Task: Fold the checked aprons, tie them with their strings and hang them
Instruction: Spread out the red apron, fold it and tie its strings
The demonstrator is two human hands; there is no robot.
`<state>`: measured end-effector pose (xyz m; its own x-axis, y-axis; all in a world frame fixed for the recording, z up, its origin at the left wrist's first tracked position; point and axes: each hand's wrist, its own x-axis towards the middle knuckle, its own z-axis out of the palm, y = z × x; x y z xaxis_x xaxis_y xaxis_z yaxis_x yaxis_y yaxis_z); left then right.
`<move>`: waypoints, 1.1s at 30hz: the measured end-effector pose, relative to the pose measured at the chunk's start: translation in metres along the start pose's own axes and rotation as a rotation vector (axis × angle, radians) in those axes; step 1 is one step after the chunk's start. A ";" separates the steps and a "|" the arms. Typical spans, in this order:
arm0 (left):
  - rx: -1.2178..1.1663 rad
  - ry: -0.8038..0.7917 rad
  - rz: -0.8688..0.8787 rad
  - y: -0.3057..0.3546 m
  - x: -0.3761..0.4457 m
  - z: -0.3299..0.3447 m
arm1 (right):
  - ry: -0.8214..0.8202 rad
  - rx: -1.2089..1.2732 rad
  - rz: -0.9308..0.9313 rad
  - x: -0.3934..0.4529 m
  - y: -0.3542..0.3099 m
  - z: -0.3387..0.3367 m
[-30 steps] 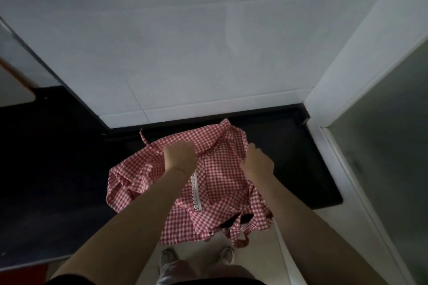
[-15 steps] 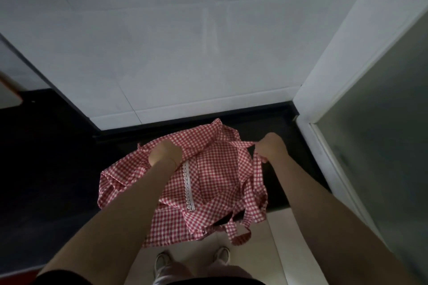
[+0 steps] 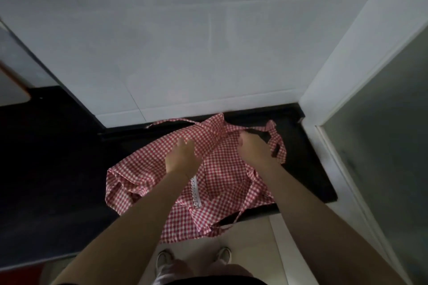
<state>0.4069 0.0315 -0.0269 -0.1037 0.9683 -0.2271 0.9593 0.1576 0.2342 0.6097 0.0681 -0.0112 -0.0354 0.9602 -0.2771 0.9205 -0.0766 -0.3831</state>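
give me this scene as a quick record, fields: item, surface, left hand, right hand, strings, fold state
item: red checked apron
surface: dark counter, hem hanging over the front edge
left hand: open, flat on the apron
right hand: on the apron's upper right, grip unclear
strings: one loop lying loose at right
fold state: rumpled, not yet folded or tied
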 end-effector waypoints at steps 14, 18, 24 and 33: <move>-0.009 -0.145 -0.058 -0.039 -0.045 0.039 | -0.352 -0.100 0.206 -0.018 0.010 0.044; -0.120 0.046 0.019 -0.035 -0.037 0.027 | -0.328 0.576 0.501 -0.020 -0.029 0.047; -0.178 0.096 0.143 -0.037 -0.026 -0.023 | -0.320 1.450 0.790 -0.004 -0.055 0.048; 0.122 0.202 -0.288 -0.061 0.014 -0.131 | -0.191 1.578 0.386 0.044 -0.119 -0.031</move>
<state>0.3126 0.0606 0.0790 -0.4116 0.9084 -0.0735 0.9064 0.4164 0.0708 0.5104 0.1280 0.0497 -0.0662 0.7839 -0.6173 -0.3973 -0.5883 -0.7044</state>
